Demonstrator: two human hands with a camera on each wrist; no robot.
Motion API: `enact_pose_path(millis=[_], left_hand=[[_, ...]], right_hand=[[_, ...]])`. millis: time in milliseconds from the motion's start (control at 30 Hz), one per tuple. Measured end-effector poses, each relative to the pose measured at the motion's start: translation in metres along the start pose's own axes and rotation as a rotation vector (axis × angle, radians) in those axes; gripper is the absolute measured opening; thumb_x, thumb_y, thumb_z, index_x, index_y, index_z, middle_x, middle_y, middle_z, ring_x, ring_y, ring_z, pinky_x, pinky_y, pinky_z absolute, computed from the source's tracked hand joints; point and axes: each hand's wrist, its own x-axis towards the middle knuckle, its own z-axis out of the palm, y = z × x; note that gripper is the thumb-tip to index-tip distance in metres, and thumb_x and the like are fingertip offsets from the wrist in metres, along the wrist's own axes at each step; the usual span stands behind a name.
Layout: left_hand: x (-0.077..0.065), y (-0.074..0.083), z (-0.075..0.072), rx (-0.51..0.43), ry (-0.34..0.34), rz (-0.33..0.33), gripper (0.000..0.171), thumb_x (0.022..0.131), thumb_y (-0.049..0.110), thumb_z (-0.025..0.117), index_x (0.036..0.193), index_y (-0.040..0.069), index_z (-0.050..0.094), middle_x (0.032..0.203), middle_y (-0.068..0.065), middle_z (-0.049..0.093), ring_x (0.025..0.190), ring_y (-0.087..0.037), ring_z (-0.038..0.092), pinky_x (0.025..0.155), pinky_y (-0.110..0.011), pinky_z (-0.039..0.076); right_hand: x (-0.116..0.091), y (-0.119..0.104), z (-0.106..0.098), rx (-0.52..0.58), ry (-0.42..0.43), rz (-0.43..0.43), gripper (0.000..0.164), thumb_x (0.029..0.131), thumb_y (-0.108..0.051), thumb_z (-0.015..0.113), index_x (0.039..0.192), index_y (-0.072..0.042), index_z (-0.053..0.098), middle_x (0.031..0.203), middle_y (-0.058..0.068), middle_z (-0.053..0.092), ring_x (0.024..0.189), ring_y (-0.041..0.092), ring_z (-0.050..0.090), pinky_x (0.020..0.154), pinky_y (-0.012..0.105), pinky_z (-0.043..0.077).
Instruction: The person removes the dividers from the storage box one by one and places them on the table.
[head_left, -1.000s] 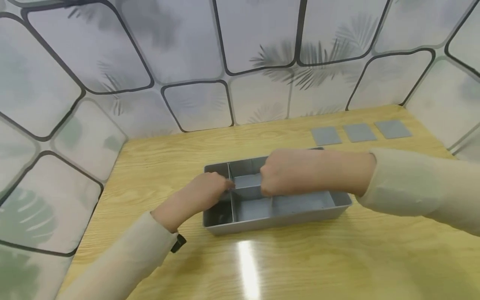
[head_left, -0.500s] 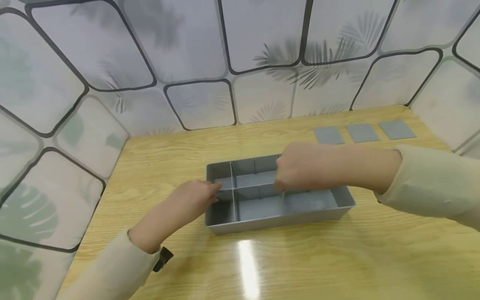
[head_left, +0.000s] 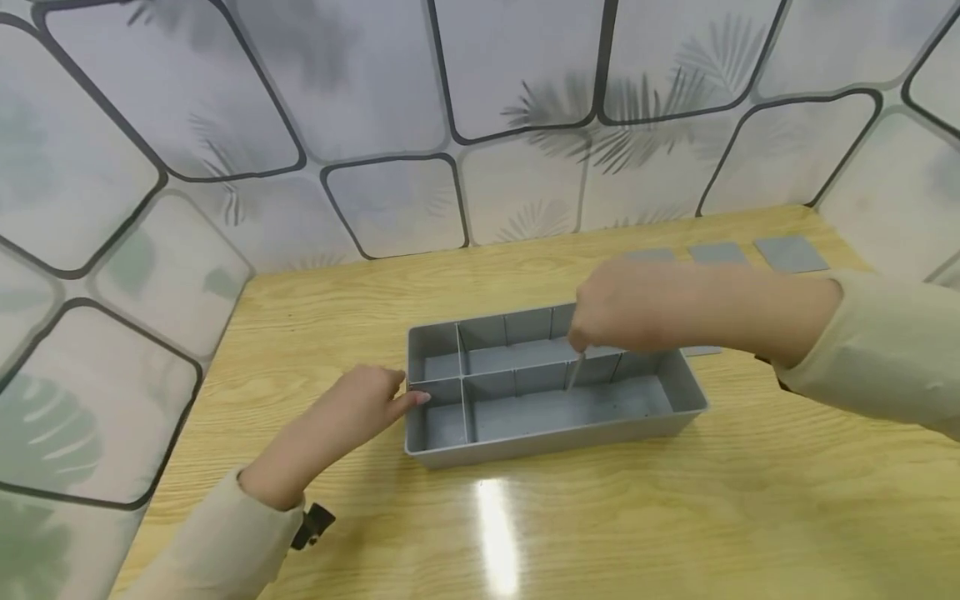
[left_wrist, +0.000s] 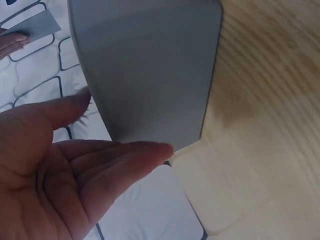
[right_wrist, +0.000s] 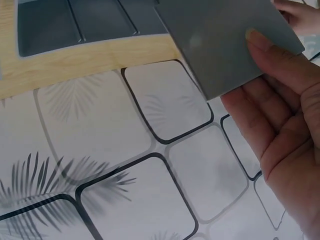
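In the head view, the gray compartment box [head_left: 540, 446] sits mid-frame on the wood-grain counter [head_left: 300, 325], a cross divider [head_left: 464, 410] standing near its left end. Three square gray panels [head_left: 792, 253] lie in a row at upper right. The right hand [head_left: 622, 308], right of centre, is turned knuckles-up over the box, its forearm entering from the right edge; its grip holds a thin divider panel [head_left: 576, 372], seen nearly edge-on. The step in hand appears to be fitting this panel; the next move likely calls for squaring its edges to the ribbed grooves. The left hand [head_left: 337, 425], left of centre, reaches up from the lower left, thumb over the rim.

In the left wrist view, that hand's grip straddles the box's end wall, thumb at its left edge and fingers along the outer face.

In the right wrist view, the panel is at upper right, pinched with the thumb flat on its face.
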Motion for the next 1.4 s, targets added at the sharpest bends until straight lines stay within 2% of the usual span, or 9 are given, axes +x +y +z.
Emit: enact_pose_path(millis=[133, 267, 400, 500, 633, 800, 1033, 1267, 1400], left_hand=[[-0.003, -0.004, 0.005, -0.111, -0.096, -0.048, 0.037, 0.086, 0.034, 0.053, 0.058, 0.011, 0.044, 0.050, 0.004, 0.033, 0.044, -0.009, 0.028, 0.044, -0.024, 0.029], [-0.006, -0.006, 0.007, -0.229, -0.171, -0.102, 0.038, 0.087, 0.030, 0.054, 0.055, 0.011, 0.046, 0.048, 0.003, 0.038, 0.043, -0.009, 0.031, 0.044, -0.024, 0.032], [-0.004, -0.006, 0.007, -0.351, -0.222, -0.180, 0.037, 0.087, 0.026, 0.054, 0.056, 0.007, 0.051, 0.056, -0.003, 0.058, 0.048, -0.014, 0.050, 0.049, -0.027, 0.045], [-0.003, -0.004, 0.007, -0.413, -0.239, -0.223, 0.034, 0.086, 0.023, 0.055, 0.058, 0.004, 0.054, 0.064, -0.008, 0.064, 0.056, -0.020, 0.059, 0.053, -0.030, 0.051], [-0.002, -0.004, 0.008, -0.481, -0.242, -0.266, 0.030, 0.086, 0.018, 0.054, 0.061, 0.002, 0.056, 0.063, -0.009, 0.064, 0.058, -0.021, 0.061, 0.055, -0.031, 0.053], [-0.004, -0.005, 0.014, -0.612, -0.257, -0.304, 0.029, 0.088, 0.015, 0.050, 0.063, -0.001, 0.055, 0.067, -0.013, 0.064, 0.062, -0.025, 0.062, 0.057, -0.033, 0.054], [-0.003, -0.005, 0.018, -0.605, -0.248, -0.325, 0.029, 0.088, 0.014, 0.047, 0.066, -0.002, 0.057, 0.070, -0.012, 0.065, 0.063, -0.024, 0.062, 0.056, -0.033, 0.054], [-0.002, -0.007, 0.021, -0.621, -0.235, -0.327, 0.029, 0.087, 0.013, 0.046, 0.064, -0.002, 0.056, 0.072, -0.013, 0.065, 0.063, -0.024, 0.062, 0.056, -0.034, 0.054], [-0.003, -0.007, 0.022, -0.619, -0.226, -0.330, 0.030, 0.087, 0.013, 0.044, 0.060, 0.001, 0.052, 0.070, -0.013, 0.065, 0.063, -0.024, 0.063, 0.056, -0.034, 0.054]], right_hand=[[-0.005, 0.010, 0.002, 0.036, 0.039, -0.021, 0.021, 0.077, -0.011, 0.063, 0.062, -0.021, 0.052, 0.053, -0.008, 0.040, 0.050, 0.007, 0.032, 0.047, 0.022, 0.031], [-0.011, 0.023, 0.005, 0.052, 0.081, -0.032, 0.026, 0.077, -0.021, 0.064, 0.060, -0.021, 0.045, 0.051, -0.008, 0.038, 0.047, 0.006, 0.032, 0.044, 0.023, 0.034], [-0.019, 0.036, 0.007, 0.133, 0.070, 0.020, 0.023, 0.076, -0.012, 0.062, 0.061, -0.021, 0.047, 0.053, -0.010, 0.036, 0.049, 0.006, 0.032, 0.046, 0.024, 0.034], [-0.027, 0.045, 0.009, 0.197, 0.063, 0.067, 0.026, 0.073, -0.004, 0.057, 0.059, -0.020, 0.042, 0.054, -0.010, 0.029, 0.051, 0.005, 0.027, 0.047, 0.023, 0.029], [-0.036, 0.054, 0.012, 0.244, 0.059, 0.147, 0.030, 0.067, 0.002, 0.047, 0.057, -0.019, 0.028, 0.055, -0.008, 0.019, 0.052, 0.006, 0.017, 0.050, 0.023, 0.017], [-0.046, 0.064, 0.020, 0.243, 0.020, 0.200, 0.028, 0.069, 0.001, 0.047, 0.058, -0.018, 0.029, 0.055, -0.008, 0.020, 0.052, 0.006, 0.018, 0.050, 0.023, 0.017], [-0.061, 0.082, 0.034, 0.184, -0.040, 0.269, 0.019, 0.078, -0.011, 0.059, 0.066, -0.019, 0.047, 0.060, -0.009, 0.043, 0.054, 0.007, 0.036, 0.050, 0.025, 0.036], [-0.080, 0.109, 0.055, 0.254, -0.040, 0.341, 0.017, 0.077, -0.005, 0.058, 0.069, -0.016, 0.048, 0.067, -0.006, 0.051, 0.061, 0.009, 0.046, 0.055, 0.028, 0.043], [-0.091, 0.127, 0.070, 0.303, -0.078, 0.365, 0.012, 0.076, -0.006, 0.059, 0.072, -0.013, 0.051, 0.070, -0.003, 0.053, 0.064, 0.011, 0.048, 0.055, 0.030, 0.044]])
